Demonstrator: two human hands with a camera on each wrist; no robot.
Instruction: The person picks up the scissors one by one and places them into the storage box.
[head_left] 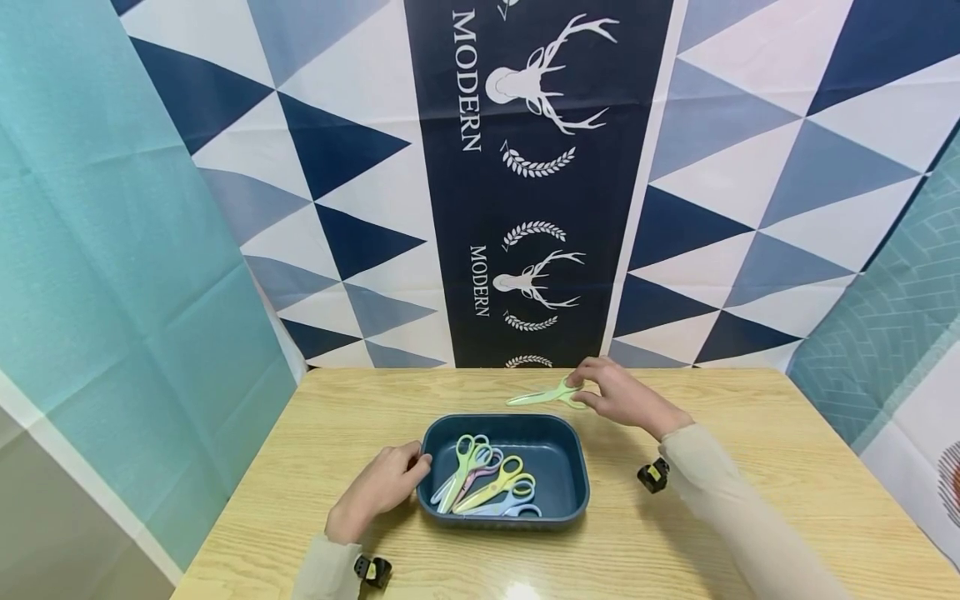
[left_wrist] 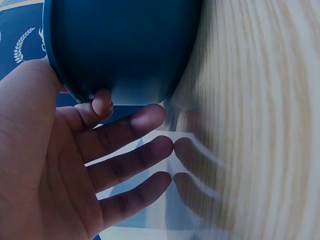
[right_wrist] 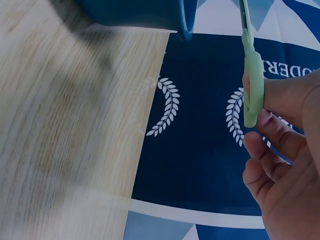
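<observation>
In the head view, my right hand (head_left: 618, 393) pinches a pair of light green scissors (head_left: 542, 397) by the handle, beyond the back rim of a dark blue bin. The blades point left. The right wrist view shows the scissors (right_wrist: 254, 82) edge-on, held between thumb and fingers of the right hand (right_wrist: 287, 155). My left hand (head_left: 384, 483) grips the left rim of the bin (head_left: 558, 467). In the left wrist view, the left hand (left_wrist: 75, 160) has its index finger bent against the bin's wall (left_wrist: 125, 55), its thumb tip hidden; the other fingers extend below.
Several scissors lie heaped in the bin's left half, among them green scissors (head_left: 459, 475), yellow scissors (head_left: 498, 483) and blue scissors (head_left: 510, 502). The bin stands on a wooden table (head_left: 645, 533). A patterned cloth (head_left: 360, 250) hangs behind the table's back edge.
</observation>
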